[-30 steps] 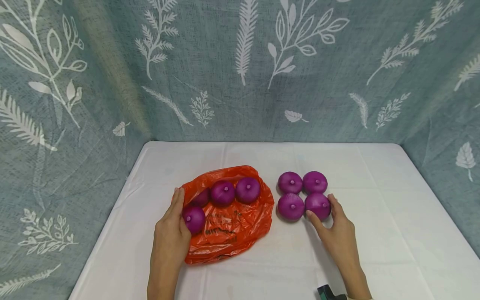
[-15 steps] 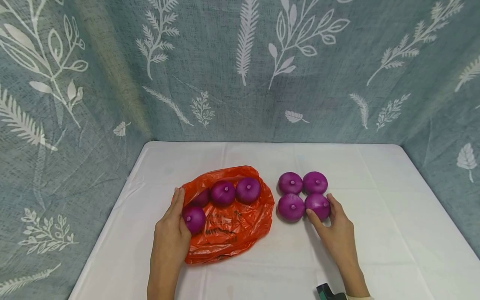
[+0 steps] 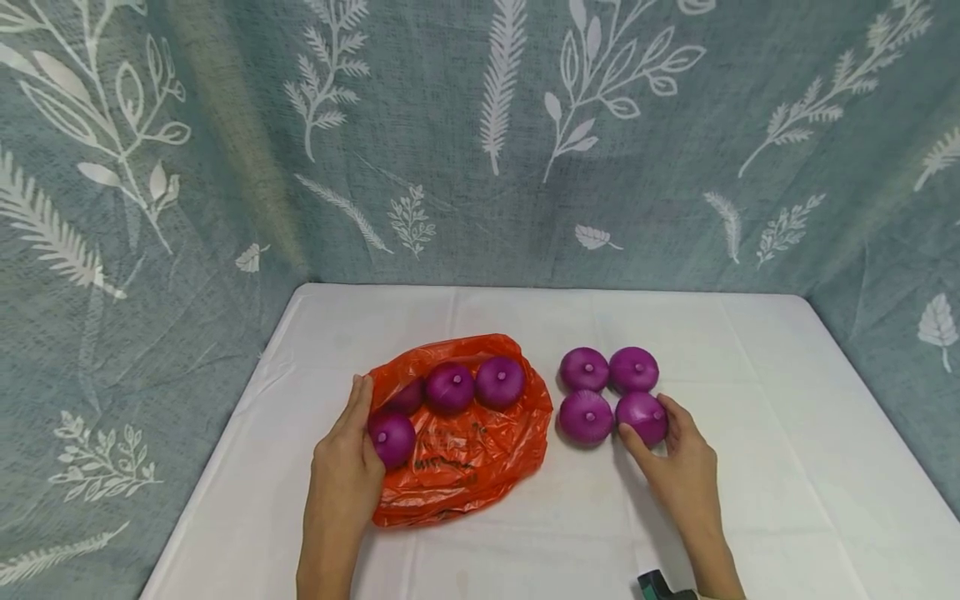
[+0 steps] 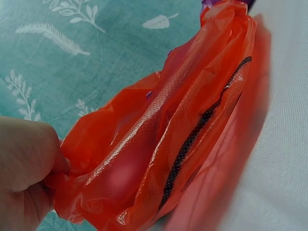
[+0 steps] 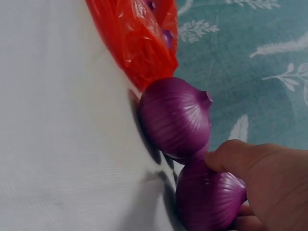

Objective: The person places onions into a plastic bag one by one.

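An orange-red plastic bag (image 3: 480,458) lies on the white-covered table with several purple onions (image 3: 450,388) in its opening. My left hand (image 3: 343,467) pinches the bag's left edge, next to the nearest onion (image 3: 392,439); in the left wrist view the fingers (image 4: 29,154) grip crumpled plastic. To the right of the bag, several onions stand close together in two rows. My right hand (image 3: 678,475) holds the front right onion (image 3: 642,418) between thumb and fingers. In the right wrist view that onion (image 5: 207,197) rests on the cloth beside another onion (image 5: 173,118).
A white cloth (image 3: 757,467) covers the table. Blue-green curtain (image 3: 450,225) with white leaf prints hangs behind it and at both sides. A dark strap or device part (image 3: 660,587) shows near my right wrist at the bottom edge.
The head view has shifted slightly. My hands, the bag and the onions keep nearly the same places relative to one another.
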A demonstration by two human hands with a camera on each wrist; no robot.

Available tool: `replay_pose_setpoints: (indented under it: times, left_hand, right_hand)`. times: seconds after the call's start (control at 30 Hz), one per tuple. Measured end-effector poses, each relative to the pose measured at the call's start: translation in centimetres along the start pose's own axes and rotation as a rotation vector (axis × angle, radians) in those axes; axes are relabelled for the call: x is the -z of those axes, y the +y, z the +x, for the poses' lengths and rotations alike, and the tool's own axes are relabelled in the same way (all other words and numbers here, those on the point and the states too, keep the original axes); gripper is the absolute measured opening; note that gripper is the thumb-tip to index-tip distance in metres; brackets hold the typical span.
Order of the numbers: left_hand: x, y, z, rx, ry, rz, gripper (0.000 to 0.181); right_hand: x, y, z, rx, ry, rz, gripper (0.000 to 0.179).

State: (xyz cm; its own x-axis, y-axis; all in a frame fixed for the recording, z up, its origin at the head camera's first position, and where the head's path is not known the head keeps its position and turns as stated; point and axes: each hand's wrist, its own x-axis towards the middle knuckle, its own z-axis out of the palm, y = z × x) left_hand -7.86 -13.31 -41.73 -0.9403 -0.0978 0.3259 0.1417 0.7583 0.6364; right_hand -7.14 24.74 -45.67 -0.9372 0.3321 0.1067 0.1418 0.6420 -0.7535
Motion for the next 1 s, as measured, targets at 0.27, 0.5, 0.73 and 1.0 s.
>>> replay_pose_setpoints:
  times: [0.27,0.5,0.73,1.0]
  left_hand:
    - [-0.1,0.1,0.0,0.003,-0.002,0.000,0.072]
    - [0.0,0.1,0.0,0.009,0.000,0.010,0.076]
    - [0.1,0.0,0.1,0.004,0.003,0.002,0.075]
    - [0.1,0.0,0.1,0.005,0.005,-0.006,0.075]
  right_hand:
    - [0.8,-1.0,0.1,0.044,0.072,0.050,0.075]
    - [1.3,-2.6,0.2,0.117,0.113,0.101,0.074]
    - [1.0,-4.8,0.3,0.216,0.111,0.126,0.075]
    - [0.1,-7.3,0.0,0.265,0.052,0.194,0.073]
